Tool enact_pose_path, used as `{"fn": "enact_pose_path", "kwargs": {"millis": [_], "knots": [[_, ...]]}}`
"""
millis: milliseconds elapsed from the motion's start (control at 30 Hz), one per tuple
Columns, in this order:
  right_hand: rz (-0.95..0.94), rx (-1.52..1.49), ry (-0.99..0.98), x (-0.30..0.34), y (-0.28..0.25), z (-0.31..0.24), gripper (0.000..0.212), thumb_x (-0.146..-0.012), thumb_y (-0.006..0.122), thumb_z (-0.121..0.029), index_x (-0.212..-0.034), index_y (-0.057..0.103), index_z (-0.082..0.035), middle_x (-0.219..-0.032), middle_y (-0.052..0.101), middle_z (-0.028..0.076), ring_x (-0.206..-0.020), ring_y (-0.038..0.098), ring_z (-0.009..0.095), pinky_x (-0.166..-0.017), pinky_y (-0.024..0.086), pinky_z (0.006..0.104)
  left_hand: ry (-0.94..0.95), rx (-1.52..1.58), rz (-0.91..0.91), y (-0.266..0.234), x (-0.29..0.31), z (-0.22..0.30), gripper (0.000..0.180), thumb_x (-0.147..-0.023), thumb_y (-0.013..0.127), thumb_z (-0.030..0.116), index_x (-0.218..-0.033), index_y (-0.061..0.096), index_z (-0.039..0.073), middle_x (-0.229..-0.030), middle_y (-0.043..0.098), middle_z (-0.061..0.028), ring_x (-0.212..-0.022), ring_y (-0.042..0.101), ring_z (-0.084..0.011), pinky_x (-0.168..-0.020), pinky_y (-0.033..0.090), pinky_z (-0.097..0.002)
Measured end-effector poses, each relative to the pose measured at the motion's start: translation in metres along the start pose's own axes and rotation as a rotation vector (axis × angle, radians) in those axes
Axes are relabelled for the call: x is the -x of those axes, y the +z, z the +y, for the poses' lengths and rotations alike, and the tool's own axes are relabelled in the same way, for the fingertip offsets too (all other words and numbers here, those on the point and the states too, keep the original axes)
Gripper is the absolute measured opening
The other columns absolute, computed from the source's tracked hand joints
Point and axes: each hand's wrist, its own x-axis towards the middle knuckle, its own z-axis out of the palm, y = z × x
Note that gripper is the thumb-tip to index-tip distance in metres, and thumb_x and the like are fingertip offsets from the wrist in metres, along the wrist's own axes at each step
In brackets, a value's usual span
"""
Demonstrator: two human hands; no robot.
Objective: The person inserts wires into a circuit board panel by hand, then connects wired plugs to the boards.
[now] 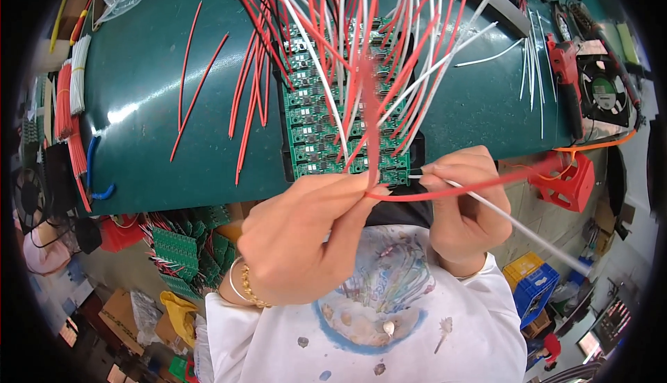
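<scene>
My left hand (313,226) is closed at the near edge of a green circuit board panel (306,153), its fingertips pinching red wire (451,192). One blurred red length rises from the pinch and another sweeps right, across my right hand; whether they are one wire I cannot tell. My right hand (465,209) pinches a white wire (535,237) near its stripped end, which points at the panel's near right corner. Whether that end touches the board is too small to tell. Many red and white wires (333,119) stand up from the panel, hiding much of it.
Loose red wires (201,84) lie left on the green table (146,153); loose white wires (531,70) lie right. Bundled wires (78,74) line the left edge. A red-handled tool (566,70) and a fan (603,87) sit at right. Wired boards (177,251) are stacked below the table's left side.
</scene>
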Motion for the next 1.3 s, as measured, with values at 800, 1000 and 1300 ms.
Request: {"fn": "enact_pose_path", "kwargs": {"millis": [800,1000,1300], "knots": [[0.035,0.018,-0.097,-0.001,0.008,0.013,0.029,-0.066,0.079,0.005,-0.090,0.063,0.000,-0.076,0.064,0.011,-0.061,0.058,0.024,-0.053,0.046,0.0305,0.171,-0.283,-0.076,0.011,-0.008,0.001,0.022,-0.071,0.073,-0.008,-0.092,0.067,-0.005,-0.076,0.066,-0.0130,-0.062,0.066,-0.0219,-0.054,0.053,-0.0266],[0.053,-0.008,-0.073,0.000,0.009,0.012,0.030,-0.066,0.079,0.005,-0.092,0.063,0.002,-0.072,0.064,0.010,-0.058,0.058,0.024,-0.053,0.046,0.0311,0.168,-0.279,-0.058,0.012,-0.006,0.001,0.022,-0.070,0.073,-0.007,-0.092,0.067,-0.005,-0.076,0.066,-0.0128,-0.061,0.066,-0.0217,-0.054,0.053,-0.0265],[0.011,0.015,-0.078,-0.004,0.011,0.012,0.035,-0.070,0.073,0.007,-0.104,0.064,0.003,-0.073,0.064,0.008,-0.059,0.057,0.020,-0.054,0.044,0.0287,0.179,-0.212,-0.119,0.017,-0.013,0.000,0.017,-0.074,0.074,0.000,-0.089,0.066,-0.005,-0.069,0.062,-0.0110,-0.052,0.060,-0.0210,-0.045,0.047,-0.0279]]}}
